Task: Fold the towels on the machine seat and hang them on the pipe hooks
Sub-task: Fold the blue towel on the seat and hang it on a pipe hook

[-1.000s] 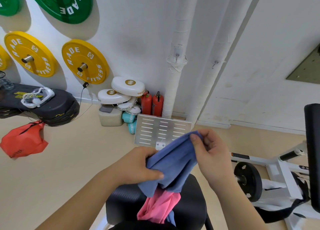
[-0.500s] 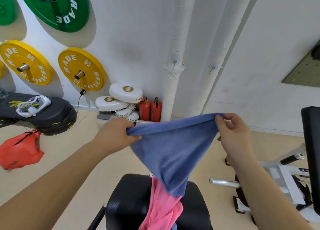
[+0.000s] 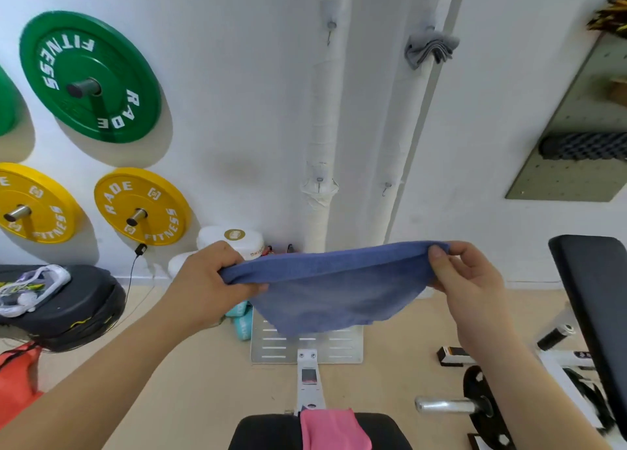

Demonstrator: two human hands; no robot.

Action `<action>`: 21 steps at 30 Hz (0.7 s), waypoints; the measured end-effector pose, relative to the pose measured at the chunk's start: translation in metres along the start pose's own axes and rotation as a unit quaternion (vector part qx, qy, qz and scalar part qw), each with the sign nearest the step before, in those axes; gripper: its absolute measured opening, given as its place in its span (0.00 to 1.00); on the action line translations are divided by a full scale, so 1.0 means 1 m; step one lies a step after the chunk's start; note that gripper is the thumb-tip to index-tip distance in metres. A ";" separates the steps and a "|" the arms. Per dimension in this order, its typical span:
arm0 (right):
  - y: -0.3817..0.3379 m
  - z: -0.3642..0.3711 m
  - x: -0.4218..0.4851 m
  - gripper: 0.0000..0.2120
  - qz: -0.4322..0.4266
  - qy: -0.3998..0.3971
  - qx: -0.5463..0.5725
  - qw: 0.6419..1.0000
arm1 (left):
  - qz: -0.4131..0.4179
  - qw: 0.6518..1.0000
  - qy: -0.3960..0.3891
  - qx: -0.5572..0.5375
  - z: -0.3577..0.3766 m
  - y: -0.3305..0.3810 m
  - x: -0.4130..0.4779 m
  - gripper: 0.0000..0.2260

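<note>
- You have lifted the blue towel (image 3: 325, 286) clear of the pink towel (image 3: 332, 429), which lies on the black machine seat (image 3: 264, 432).
- Your left hand (image 3: 207, 280) and right hand (image 3: 468, 280) each grip an upper end, stretching it level before the white pipes (image 3: 322, 127).
- A grey towel (image 3: 429, 47) hangs on a pipe hook above.

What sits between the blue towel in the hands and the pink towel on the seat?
In the head view, the slotted metal footplate and the machine's white frame bar show between the blue towel and the pink towel.
</note>
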State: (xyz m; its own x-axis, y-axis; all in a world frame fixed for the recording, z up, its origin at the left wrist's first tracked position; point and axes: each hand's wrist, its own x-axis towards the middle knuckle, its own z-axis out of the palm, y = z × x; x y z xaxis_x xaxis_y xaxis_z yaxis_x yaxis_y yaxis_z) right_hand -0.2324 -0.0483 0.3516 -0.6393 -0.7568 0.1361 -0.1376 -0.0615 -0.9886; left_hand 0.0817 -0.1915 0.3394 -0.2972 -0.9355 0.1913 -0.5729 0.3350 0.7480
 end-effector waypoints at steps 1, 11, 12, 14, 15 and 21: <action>0.011 -0.001 -0.005 0.06 0.023 -0.001 -0.008 1.000 | -0.026 0.998 -0.031 -0.040 0.002 -0.007 -0.005 0.10; 0.105 -0.031 -0.074 0.09 0.206 -0.102 -0.037 0.973 | -0.198 0.947 -0.175 -0.181 0.040 -0.079 -0.116 0.08; 0.111 -0.037 -0.086 0.10 0.220 -0.122 -0.034 0.967 | -0.204 0.944 -0.178 -0.188 0.043 -0.083 -0.134 0.08; 0.122 -0.050 -0.107 0.10 0.241 -0.151 -0.050 0.957 | -0.219 0.940 -0.170 -0.199 0.051 -0.092 -0.168 0.05; 0.129 -0.057 -0.120 0.10 0.253 -0.164 -0.067 0.951 | -0.229 0.938 -0.165 -0.203 0.055 -0.094 -0.185 0.04; 0.162 -0.094 -0.190 0.10 0.313 -0.212 -0.101 0.921 | -0.249 0.938 -0.150 -0.189 0.070 -0.099 -0.282 0.07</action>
State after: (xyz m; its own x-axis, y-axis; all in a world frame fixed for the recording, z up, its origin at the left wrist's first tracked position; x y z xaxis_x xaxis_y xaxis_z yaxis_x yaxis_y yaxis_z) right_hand -0.2048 0.1466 0.1712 -0.2951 -0.7917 -0.5349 -0.0076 0.5617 -0.8273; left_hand 0.1688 0.0471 0.1671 -0.2985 -0.8722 -0.3874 -0.4022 -0.2532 0.8799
